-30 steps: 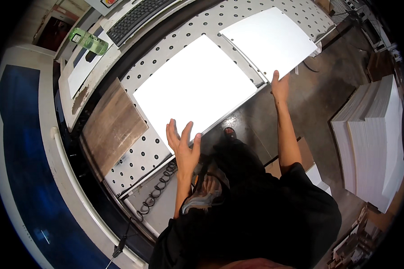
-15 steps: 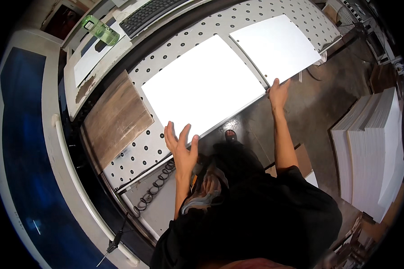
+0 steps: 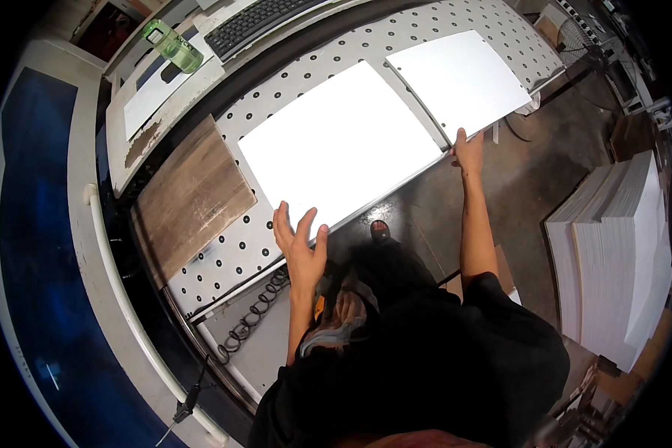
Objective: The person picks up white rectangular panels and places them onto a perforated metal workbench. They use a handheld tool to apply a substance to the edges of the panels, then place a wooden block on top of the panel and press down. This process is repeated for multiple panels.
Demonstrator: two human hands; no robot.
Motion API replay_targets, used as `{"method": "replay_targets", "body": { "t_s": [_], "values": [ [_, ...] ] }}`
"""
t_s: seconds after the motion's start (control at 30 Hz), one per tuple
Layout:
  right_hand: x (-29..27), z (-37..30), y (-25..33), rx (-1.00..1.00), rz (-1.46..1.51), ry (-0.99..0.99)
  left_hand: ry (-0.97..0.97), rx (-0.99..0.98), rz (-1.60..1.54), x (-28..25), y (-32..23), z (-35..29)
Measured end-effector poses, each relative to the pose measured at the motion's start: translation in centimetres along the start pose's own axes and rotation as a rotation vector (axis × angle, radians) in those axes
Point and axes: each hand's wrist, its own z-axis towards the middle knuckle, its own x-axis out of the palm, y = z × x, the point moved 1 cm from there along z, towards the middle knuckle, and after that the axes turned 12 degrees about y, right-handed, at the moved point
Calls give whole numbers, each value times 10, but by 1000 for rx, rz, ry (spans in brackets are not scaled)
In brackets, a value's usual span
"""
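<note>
A large white panel (image 3: 336, 145) lies flat on a white work table dotted with black holes (image 3: 235, 246). My left hand (image 3: 300, 240) rests with fingers spread on the panel's near left corner. My right hand (image 3: 469, 151) touches the panel's near right corner, where it meets a second, smaller white panel (image 3: 463, 78). Neither hand grips anything.
A brown wooden board (image 3: 189, 198) lies on the table left of the panels. A green bottle (image 3: 170, 45) and a black keyboard (image 3: 265, 22) sit on the far bench. A tall stack of white sheets (image 3: 620, 254) stands at the right on the concrete floor. A coiled cable (image 3: 254, 321) hangs by the table edge.
Both hands stayed at the big panel's near corners. The view has shifted slightly, and the panels sit a little further right in the picture.
</note>
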Motion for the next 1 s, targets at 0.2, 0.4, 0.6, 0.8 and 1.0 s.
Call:
{"method": "replay_targets", "body": {
  "t_s": [0.2,0.4,0.6,0.8,1.0],
  "values": [
    [6,5,-2,-45,-20,-54,-1,5,-39,0,2,-1],
    [7,3,0,-105,77,-32,-54,-45,-37,-6,12,-10],
    [1,10,-9,-70,95,-35,-194,-166,-45,-32,44,-16],
    [8,28,-22,-103,194,51,-351,-265,68,-61,125,-26],
    [-22,29,-37,-50,198,7,-433,-380,286,-88,240,18]
  ]
}}
